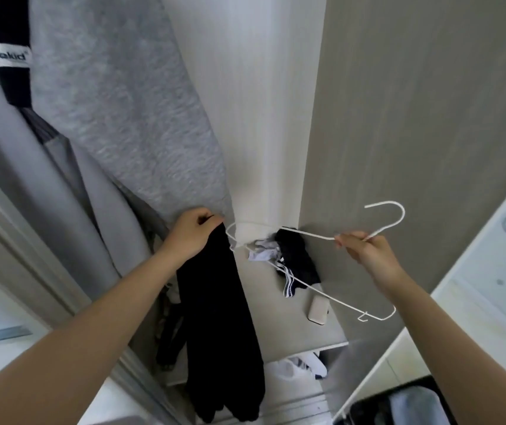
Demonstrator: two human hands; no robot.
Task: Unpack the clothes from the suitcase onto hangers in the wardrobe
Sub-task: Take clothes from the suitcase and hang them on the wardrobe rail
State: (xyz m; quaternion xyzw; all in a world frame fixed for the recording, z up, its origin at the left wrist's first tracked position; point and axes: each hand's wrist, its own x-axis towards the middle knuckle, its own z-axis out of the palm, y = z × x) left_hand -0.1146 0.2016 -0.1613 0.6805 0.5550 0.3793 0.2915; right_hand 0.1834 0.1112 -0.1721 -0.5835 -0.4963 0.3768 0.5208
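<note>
**Black trousers in one hand, hanger in the other**

At the lower middle of the frame, black trousers (218,317) are hanging down in front of the open wardrobe. The left hand (192,237) is holding them up by the top, its fingers (205,217) bunching the cloth tightly, left of centre. Right of centre, the right hand (365,250) is holding a white wire hanger (402,213) at the base of its hook, fingers (345,240) pinching the wire. The hanger is lying tilted, hook pointing to the upper right, and its left tip is reaching to just beside the top of the trousers.

Behind the hanger, a shelf (322,335) is carrying a small beige case (317,309) and, further back against the wall, a loose pile of dark and white clothes (294,256). Above the left hand, a grey garment (129,124) is hanging in the wardrobe, filling the upper left. In the upper left corner, a black garment (8,53) is showing a white label.
</note>
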